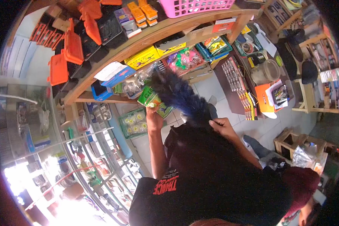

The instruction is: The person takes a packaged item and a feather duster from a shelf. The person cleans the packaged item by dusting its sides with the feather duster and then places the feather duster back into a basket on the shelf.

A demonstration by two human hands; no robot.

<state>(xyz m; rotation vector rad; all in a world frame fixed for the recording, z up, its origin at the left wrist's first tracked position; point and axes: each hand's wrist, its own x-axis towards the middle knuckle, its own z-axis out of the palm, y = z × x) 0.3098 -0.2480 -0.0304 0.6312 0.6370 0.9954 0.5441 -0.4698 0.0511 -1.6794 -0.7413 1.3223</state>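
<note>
My left hand (154,119) is closed on the lower edge of a green packet (148,96), which is held up in front of the shelf. My right hand (223,128) is closed at the near end of a fluffy blue-and-black duster (184,96); the handle itself is hidden. The duster's far end overlaps the right part of the packet and reaches toward the shelf goods. Clear packs (133,83) hang or lie just behind the packet.
A wooden shelf (113,45) curves across the front, with orange-lidded cases (73,47), a pink basket (196,7) and yellow boxes (142,57). A green crate (133,123) stands below. Glass cases (90,150) are at left. Another person's maroon sleeve (299,188) shows at lower right.
</note>
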